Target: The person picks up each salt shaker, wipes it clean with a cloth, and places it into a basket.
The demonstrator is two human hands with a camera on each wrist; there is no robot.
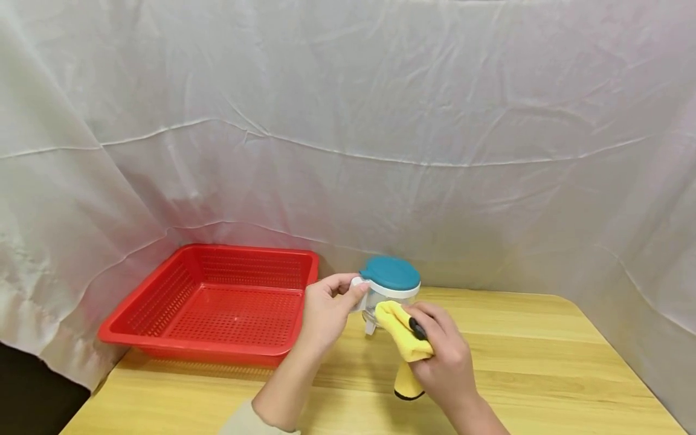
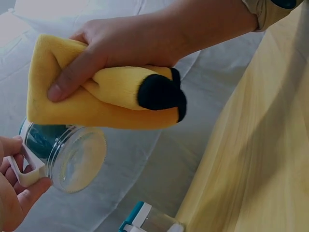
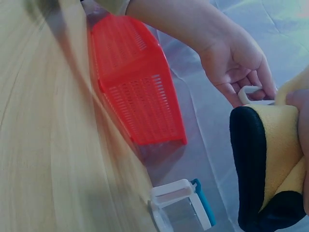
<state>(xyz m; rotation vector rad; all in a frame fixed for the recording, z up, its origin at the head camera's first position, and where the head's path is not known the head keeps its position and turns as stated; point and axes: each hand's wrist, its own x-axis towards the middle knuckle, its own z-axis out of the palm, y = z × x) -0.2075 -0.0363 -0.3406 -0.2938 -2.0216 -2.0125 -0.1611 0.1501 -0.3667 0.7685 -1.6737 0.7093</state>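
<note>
My left hand [image 1: 328, 311] pinches the white handle [image 2: 30, 176] of a clear jar [image 2: 82, 159] with a teal lid [image 1: 393, 273], held above the table. A folded yellow cloth with black edging [image 1: 401, 331] is gripped in my right hand [image 1: 448, 359], against or just in front of the jar's near side; contact cannot be told. One end of the cloth hangs below that hand. In the right wrist view, the cloth [image 3: 280, 150] covers the jar body, while the left hand [image 3: 236, 58] shows at the handle.
A red perforated basket [image 1: 234, 347] sits on the left of the wooden table [image 1: 522, 374]. A second clear container with white and teal parts [image 3: 183, 205] stands near the table's back edge, mostly hidden behind the held jar in the head view. Grey fabric [image 1: 348, 199] hangs behind.
</note>
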